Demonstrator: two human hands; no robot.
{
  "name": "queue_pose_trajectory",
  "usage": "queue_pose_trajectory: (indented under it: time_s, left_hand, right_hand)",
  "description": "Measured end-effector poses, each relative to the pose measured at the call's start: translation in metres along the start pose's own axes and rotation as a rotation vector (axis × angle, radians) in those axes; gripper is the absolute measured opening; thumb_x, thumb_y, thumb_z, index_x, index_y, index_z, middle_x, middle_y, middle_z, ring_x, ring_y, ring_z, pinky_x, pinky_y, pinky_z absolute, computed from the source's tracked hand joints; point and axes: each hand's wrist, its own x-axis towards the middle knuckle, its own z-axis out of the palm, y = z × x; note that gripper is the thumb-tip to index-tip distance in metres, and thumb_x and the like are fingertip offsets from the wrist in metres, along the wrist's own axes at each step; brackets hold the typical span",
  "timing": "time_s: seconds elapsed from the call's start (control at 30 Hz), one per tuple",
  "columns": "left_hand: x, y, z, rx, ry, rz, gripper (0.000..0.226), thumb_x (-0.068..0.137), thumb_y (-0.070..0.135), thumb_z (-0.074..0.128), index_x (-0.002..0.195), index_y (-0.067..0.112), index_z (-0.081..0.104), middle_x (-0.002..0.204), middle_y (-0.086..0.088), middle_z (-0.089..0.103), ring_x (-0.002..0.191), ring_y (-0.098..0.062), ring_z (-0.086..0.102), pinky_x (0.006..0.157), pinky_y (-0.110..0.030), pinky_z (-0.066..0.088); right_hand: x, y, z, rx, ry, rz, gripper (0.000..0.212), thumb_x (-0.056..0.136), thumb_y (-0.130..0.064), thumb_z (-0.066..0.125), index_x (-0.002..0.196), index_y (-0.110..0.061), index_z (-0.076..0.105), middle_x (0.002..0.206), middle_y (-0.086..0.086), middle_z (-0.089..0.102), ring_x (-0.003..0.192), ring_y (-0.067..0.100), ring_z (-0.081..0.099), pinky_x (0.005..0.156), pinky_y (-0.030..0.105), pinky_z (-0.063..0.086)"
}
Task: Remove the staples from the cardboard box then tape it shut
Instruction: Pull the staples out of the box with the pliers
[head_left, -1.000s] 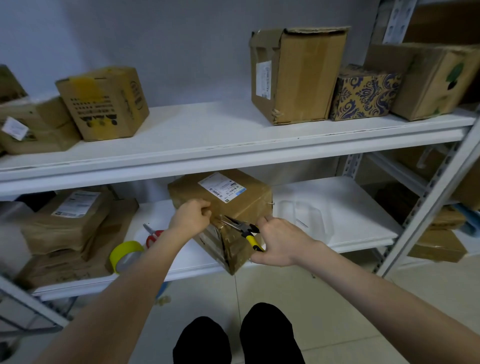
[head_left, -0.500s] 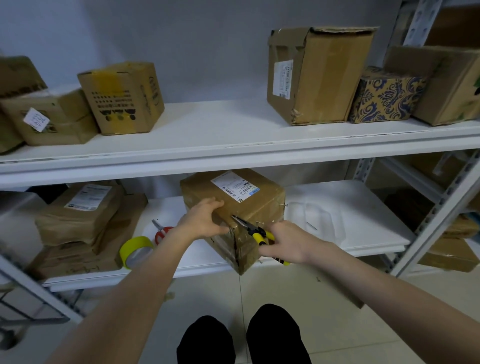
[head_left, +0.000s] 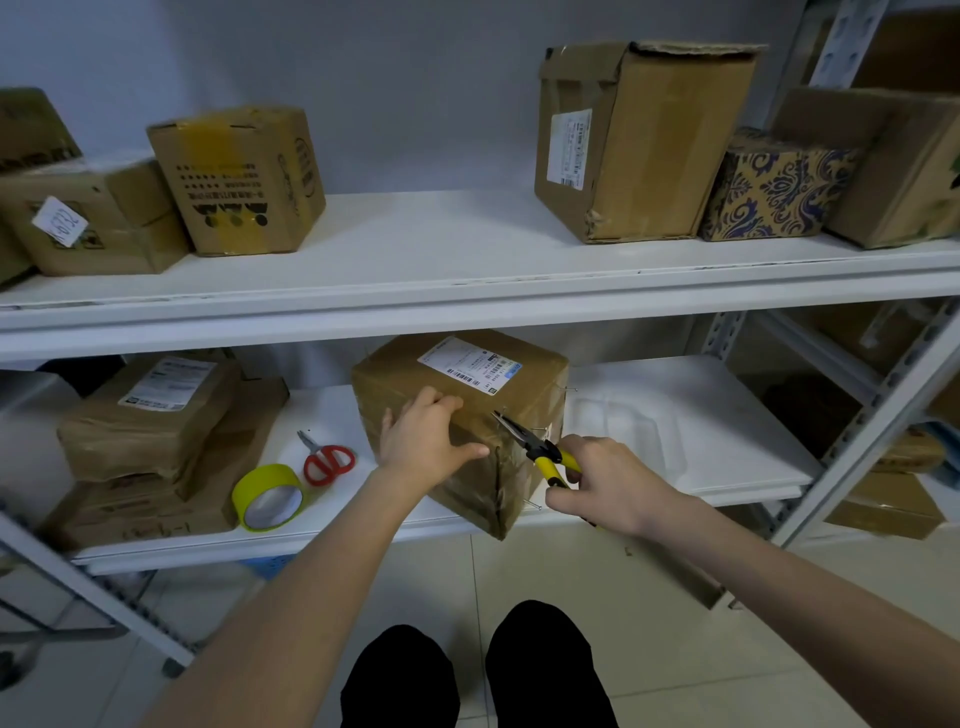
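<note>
We are working at the front edge of the lower shelf, where the cardboard box is standing with one upright corner turned toward us and hanging slightly past the shelf's lip. Its longer side seems to be running from that near corner back toward the left. A white shipping label with barcodes is lying on the top face; its print is too small for us to read.

We are pressing our left hand onto the box's near top edge, fingers spread and flat, thumb stretched across the front face. Our right hand is gripping the pliers, fingers curled round the yellow handles. The tool's long axis is slanting from the handles at lower right to the nose at upper left, with the tips touching the top edge of the right face. Whether they are biting a staple we cannot tell. Staples are sticking out of that right face.

Left of the box, red scissors and a yellow tape roll are lying near the shelf's front edge. On the upper shelf, a box at the left end is carrying a handwritten tag that we are reading, uncertainly, as "N6732".
</note>
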Motion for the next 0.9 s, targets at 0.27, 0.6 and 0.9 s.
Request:
queue_pose_trajectory:
  time_s: [0.27, 0.6, 0.9]
  left_hand:
    - [0.001, 0.014, 0.002, 0.078, 0.033, -0.003, 0.075, 0.072, 0.066, 0.065, 0.133, 0.028, 0.048, 0.131, 0.001, 0.045, 0.13, -0.023, 0.038, 0.114, -0.053, 0.022]
    - [0.006, 0.023, 0.0, 0.134, 0.004, -0.015, 0.075, 0.07, 0.071, 0.062, 0.13, 0.028, 0.049, 0.133, -0.001, 0.044, 0.131, -0.026, 0.037, 0.114, -0.054, 0.022]
    - [0.014, 0.033, 0.003, 0.163, 0.02, -0.007, 0.075, 0.068, 0.073, 0.062, 0.127, 0.027, 0.052, 0.133, -0.003, 0.044, 0.13, -0.026, 0.038, 0.114, -0.055, 0.02]
  right_hand:
    - [-0.007, 0.018, 0.013, -0.002, 0.067, 0.027, 0.028, 0.078, -0.035, 0.063, 0.095, -0.015, 0.052, 0.087, 0.002, 0.056, 0.078, 0.022, 0.054, 0.062, 0.03, 0.04]
    - [-0.01, 0.035, 0.025, 0.006, 0.15, 0.009, 0.047, 0.076, -0.036, 0.065, 0.115, -0.013, 0.055, 0.098, 0.004, 0.057, 0.081, 0.021, 0.055, 0.066, 0.029, 0.041]
    - [-0.012, 0.046, 0.032, 0.317, 0.225, 0.018, 0.018, 0.061, -0.047, 0.054, 0.069, -0.035, 0.043, 0.068, -0.01, 0.047, 0.06, 0.011, 0.044, 0.054, 0.024, 0.037]
